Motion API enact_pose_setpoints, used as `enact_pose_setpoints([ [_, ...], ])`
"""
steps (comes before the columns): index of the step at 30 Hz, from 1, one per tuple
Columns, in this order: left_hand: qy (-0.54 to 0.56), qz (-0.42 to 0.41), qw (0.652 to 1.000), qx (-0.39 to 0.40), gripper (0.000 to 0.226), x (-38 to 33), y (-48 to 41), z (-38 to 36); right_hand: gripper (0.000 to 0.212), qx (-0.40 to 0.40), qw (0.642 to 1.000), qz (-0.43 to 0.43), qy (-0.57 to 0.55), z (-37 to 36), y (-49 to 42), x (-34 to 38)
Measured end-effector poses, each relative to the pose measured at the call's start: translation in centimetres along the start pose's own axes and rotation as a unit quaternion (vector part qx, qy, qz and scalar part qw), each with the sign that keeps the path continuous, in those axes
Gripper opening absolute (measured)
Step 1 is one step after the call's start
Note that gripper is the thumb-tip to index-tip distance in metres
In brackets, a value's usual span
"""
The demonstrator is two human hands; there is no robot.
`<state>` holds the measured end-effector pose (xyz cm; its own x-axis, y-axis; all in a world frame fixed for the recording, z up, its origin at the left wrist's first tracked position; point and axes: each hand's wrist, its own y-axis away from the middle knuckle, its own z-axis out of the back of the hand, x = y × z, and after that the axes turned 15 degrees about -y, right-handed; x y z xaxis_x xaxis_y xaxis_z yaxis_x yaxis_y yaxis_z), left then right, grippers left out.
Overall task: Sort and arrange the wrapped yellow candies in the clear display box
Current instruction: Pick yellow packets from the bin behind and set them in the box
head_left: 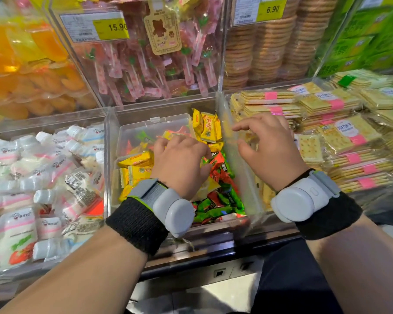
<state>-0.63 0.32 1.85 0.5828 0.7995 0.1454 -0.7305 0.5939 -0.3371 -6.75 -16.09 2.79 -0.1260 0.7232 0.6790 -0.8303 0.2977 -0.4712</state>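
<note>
- While the left hand (182,164) was sunk knuckles-up among the sweets, its fingers curled downward out of sight, so I could not tell whether it had hold of anything.
- Off to the side, the right hand (270,146) hovered over the box's right wall, fingers spread and loosely bent, holding nothing.
- Each wrist wore a grey plastic sensor pod (175,209) strapped over a black knitted band.
- Some wrapped yellow candies (205,128) stood upright in a tidy row at the rear right corner of the clear acrylic display box (108,159); more lay in a rough stack at its left side, just beside the left hand.
- Red and green foil-wrapped sweets (222,196) filled the front right, with a yellow piece or two among them.
- At the back left sat a small clear lidded plastic tub (150,130) holding mixed colours.
- Sorting looked about partway: two yellow groups were formed, and strays remained to be picked out and lined up.
- Behind, one yellow price tag (114,28) read "15.90" and a second price tag (272,9) read "6.90"; the red print on the yellow wrappers was too blurred to read.
</note>
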Motion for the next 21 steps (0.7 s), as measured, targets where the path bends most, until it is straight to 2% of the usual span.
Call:
enact_pose_setpoints([
  [14,-0.147,-0.098,0.977,0.119,0.022,-5.1,-1.4,-1.9,0.020,-0.021,1.000,-0.011,-0.018,2.2,0.7,-2.0],
  [21,-0.209,-0.088,0.966,0.127,0.020,-5.6,-1.6,-2.9,0.021,-0.019,0.999,-0.007,-0.024,2.2,0.8,-2.2],
])
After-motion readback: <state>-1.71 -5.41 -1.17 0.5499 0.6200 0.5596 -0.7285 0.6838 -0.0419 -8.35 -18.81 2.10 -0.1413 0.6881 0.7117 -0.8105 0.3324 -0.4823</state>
